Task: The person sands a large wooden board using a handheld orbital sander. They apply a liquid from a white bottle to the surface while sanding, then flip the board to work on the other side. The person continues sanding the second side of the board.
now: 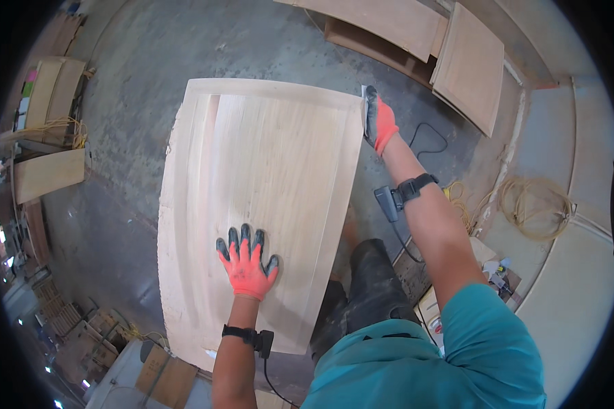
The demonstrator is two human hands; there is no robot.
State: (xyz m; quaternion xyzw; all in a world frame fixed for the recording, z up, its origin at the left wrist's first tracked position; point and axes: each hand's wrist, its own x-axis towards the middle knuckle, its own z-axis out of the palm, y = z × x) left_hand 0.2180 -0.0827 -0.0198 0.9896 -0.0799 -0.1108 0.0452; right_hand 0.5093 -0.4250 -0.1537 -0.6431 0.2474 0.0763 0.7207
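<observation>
The framed wooden panel [283, 157] lies face up directly in front of the person, above the concrete floor [129, 116]. The left hand [247, 266] rests palm down on the panel's lower half, fingers spread, gripping nothing. The right hand [378, 121] is well apart from it, at the upper right corner, fingers bent along the edge. For good edge work, bear down with the left palm so that the panel cannot shift, apply even pressure with the right fingers along the edge, and ease off near the corner to avoid rounding it. A thin pale piece [364, 95] shows beside the right fingertips; whether it is a tool or abrasive sheet cannot be determined, nor can how firmly the fingers close. The right palm and the panel's underside and supports are hidden.
</observation>
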